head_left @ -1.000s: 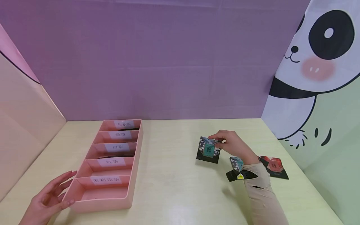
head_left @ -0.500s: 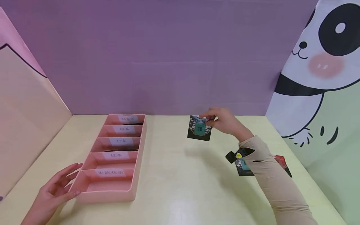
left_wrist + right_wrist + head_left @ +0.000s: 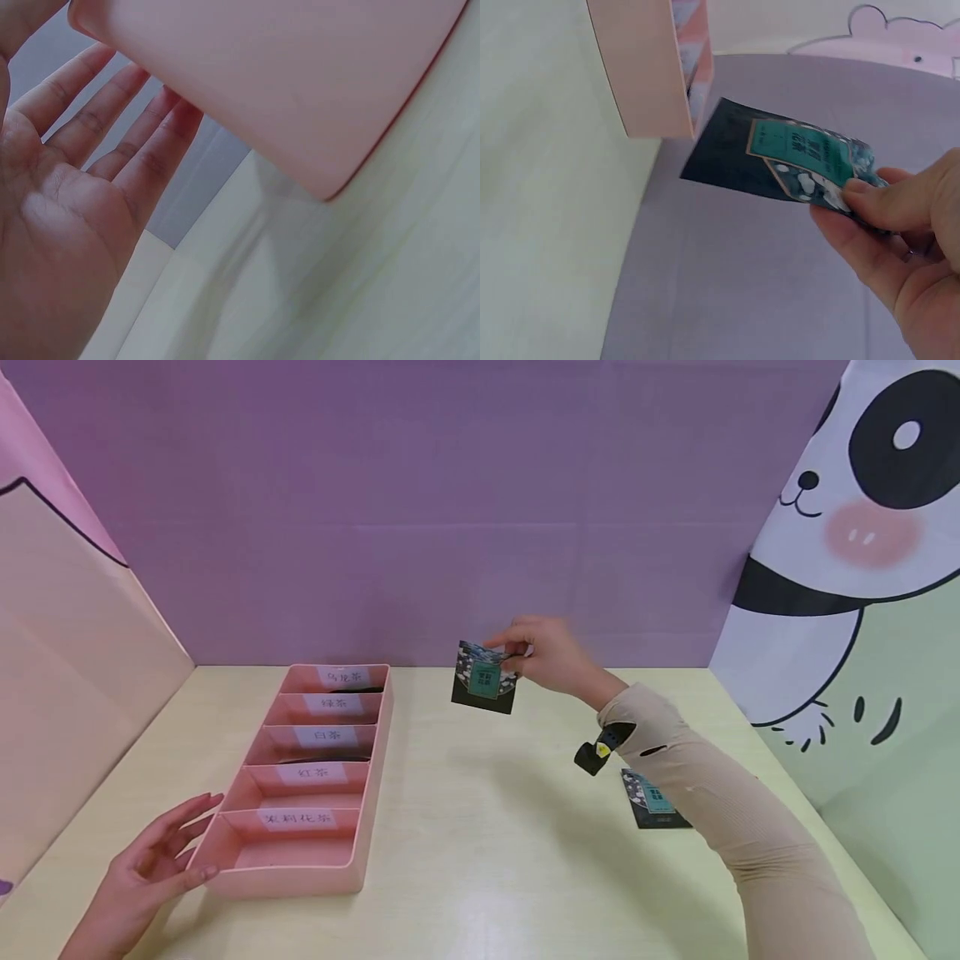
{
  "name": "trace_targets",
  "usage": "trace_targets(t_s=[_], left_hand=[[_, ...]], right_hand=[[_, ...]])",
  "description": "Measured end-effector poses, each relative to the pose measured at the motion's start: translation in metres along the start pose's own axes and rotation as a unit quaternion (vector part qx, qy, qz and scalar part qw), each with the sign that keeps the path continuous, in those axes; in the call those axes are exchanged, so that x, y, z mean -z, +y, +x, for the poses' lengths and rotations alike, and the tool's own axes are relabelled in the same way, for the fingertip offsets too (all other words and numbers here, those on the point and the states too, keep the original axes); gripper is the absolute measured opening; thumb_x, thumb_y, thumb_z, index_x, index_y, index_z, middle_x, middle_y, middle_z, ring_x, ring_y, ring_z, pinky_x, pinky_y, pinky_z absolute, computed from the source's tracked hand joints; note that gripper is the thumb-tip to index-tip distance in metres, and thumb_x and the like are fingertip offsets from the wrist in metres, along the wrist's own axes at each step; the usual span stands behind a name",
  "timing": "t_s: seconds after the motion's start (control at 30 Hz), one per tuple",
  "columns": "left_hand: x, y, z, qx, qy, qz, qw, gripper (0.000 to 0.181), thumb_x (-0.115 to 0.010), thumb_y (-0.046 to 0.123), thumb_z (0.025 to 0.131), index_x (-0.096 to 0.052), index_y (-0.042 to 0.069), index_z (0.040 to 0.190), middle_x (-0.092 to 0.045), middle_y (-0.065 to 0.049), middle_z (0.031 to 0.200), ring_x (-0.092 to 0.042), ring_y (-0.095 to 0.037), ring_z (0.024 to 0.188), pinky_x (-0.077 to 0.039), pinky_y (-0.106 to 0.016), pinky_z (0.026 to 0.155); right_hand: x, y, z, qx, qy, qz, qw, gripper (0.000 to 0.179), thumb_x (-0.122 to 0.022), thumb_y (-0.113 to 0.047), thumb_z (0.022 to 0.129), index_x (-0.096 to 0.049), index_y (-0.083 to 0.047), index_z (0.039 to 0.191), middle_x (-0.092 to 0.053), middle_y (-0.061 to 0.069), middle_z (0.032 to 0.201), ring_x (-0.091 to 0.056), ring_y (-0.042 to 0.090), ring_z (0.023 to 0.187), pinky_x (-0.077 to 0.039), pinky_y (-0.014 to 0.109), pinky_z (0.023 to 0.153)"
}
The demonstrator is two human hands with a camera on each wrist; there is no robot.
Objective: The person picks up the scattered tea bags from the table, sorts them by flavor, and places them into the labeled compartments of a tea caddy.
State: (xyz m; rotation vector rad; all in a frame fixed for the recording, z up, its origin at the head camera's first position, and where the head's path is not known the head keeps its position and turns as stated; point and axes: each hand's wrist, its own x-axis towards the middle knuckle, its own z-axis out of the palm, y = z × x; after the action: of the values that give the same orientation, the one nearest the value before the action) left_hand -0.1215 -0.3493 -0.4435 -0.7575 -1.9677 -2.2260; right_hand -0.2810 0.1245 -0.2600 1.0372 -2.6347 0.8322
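A black tea sachet (image 3: pixel 483 679) with a green label and white flower print hangs above the table. My right hand (image 3: pixel 543 653) pinches its upper corner between thumb and fingers, as the right wrist view also shows. On the left stands a pink divided box (image 3: pixel 367 793) whose compartments carry handwritten paper labels. My left hand (image 3: pixel 153 852) rests against its near left corner, thumb at the front wall, fingers fairly straight along the side. In the left wrist view those fingertips (image 3: pixel 184 109) meet the pink wall. Dark edges of sachets show in the backmost and middle compartments.
Another green-labelled sachet (image 3: pixel 651 800) lies on the table at the right, partly under my right forearm in this view. A purple backdrop (image 3: pixel 465 527) closes off the rear. Side panels stand left and right, the right one (image 3: pixel 877 677) printed with a panda.
The right hand has lifted the sachet off the right side and carried it leftward and away toward the backdrop. The red-labelled sachet is now hidden behind the sleeve. My left hand stays at the box.
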Motion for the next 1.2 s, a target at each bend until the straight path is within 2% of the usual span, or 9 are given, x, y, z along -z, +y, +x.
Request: trace_targets(t_s=[0.17,0.33,0.5,0.7,0.87,1.0,1.07,1.2], left_hand=[[0.002,0.001,-0.002,-0.002,0.000,-0.006,1.0000,0.075,-0.046,-0.036,0.083,-0.028,-0.009,0.151,-0.047,-0.002,0.150,-0.049,-0.007,0.132,-0.048,-0.020,0.096],[0.003,0.002,-0.003,-0.010,-0.002,-0.013,0.9999,0.077,-0.045,-0.038,0.081,-0.026,-0.010,0.150,-0.046,-0.004,0.151,-0.048,-0.008,0.133,-0.047,-0.020,0.097],[0.004,0.000,-0.003,-0.007,0.001,-0.010,0.9999,0.077,-0.045,-0.037,0.081,-0.028,-0.009,0.151,-0.047,-0.003,0.150,-0.049,-0.007,0.133,-0.048,-0.020,0.097],[0.004,-0.001,-0.003,-0.011,-0.007,-0.014,0.9998,0.077,-0.044,-0.038,0.081,-0.026,-0.010,0.151,-0.047,-0.004,0.150,-0.050,-0.009,0.132,-0.049,-0.022,0.095],[0.005,-0.001,-0.002,-0.003,-0.002,-0.005,1.0000,0.078,-0.045,-0.038,0.081,-0.028,-0.008,0.151,-0.049,-0.001,0.149,-0.052,-0.007,0.129,-0.051,-0.021,0.093],[0.005,-0.003,0.000,0.038,0.027,0.011,0.9989,0.078,-0.049,-0.033,0.084,-0.034,0.001,0.152,-0.052,0.008,0.145,-0.054,0.000,0.124,-0.052,-0.018,0.088],[0.005,-0.005,0.001,0.048,0.033,0.016,0.9982,0.077,-0.050,-0.032,0.085,-0.035,0.003,0.152,-0.052,0.010,0.144,-0.054,0.001,0.123,-0.053,-0.018,0.087],[0.004,-0.006,0.004,0.038,0.022,0.015,0.9989,0.078,-0.050,-0.033,0.084,-0.034,0.001,0.152,-0.052,0.009,0.145,-0.053,0.001,0.124,-0.053,-0.019,0.087]], right_hand=[[-0.017,-0.014,0.010,0.002,-0.006,0.028,0.9996,0.031,-0.074,0.004,0.086,-0.074,-0.004,0.116,-0.061,0.004,0.085,-0.065,0.020,0.083,-0.054,0.028,0.069],[-0.040,-0.030,0.019,0.026,-0.013,0.073,0.9969,0.029,-0.073,0.005,0.086,-0.075,-0.002,0.114,-0.062,0.004,0.083,-0.065,0.017,0.080,-0.054,0.023,0.067],[-0.062,-0.049,0.026,0.052,-0.045,0.128,0.9893,0.027,-0.073,0.005,0.086,-0.075,-0.002,0.112,-0.062,0.004,0.083,-0.062,0.014,0.076,-0.054,0.023,0.063],[-0.087,-0.079,0.029,0.063,-0.094,0.178,0.9776,0.026,-0.072,0.006,0.086,-0.075,0.000,0.112,-0.061,0.005,0.086,-0.059,0.012,0.078,-0.055,0.020,0.069],[-0.103,-0.104,0.027,0.075,-0.104,0.210,0.9693,0.026,-0.073,0.006,0.086,-0.074,0.001,0.111,-0.059,0.005,0.088,-0.057,0.010,0.079,-0.054,0.017,0.071],[-0.117,-0.120,0.024,0.091,-0.115,0.214,0.9656,0.027,-0.074,0.003,0.086,-0.074,0.001,0.113,-0.061,0.005,0.089,-0.056,0.005,0.078,-0.053,0.014,0.071],[-0.125,-0.127,0.022,0.103,-0.125,0.206,0.9652,0.027,-0.074,0.002,0.087,-0.073,0.001,0.114,-0.062,0.004,0.089,-0.055,0.003,0.079,-0.052,0.012,0.072],[-0.141,-0.133,0.017,0.142,-0.135,0.148,0.9694,0.028,-0.073,0.002,0.088,-0.074,-0.001,0.115,-0.062,0.003,0.088,-0.054,0.001,0.080,-0.047,0.006,0.072]])
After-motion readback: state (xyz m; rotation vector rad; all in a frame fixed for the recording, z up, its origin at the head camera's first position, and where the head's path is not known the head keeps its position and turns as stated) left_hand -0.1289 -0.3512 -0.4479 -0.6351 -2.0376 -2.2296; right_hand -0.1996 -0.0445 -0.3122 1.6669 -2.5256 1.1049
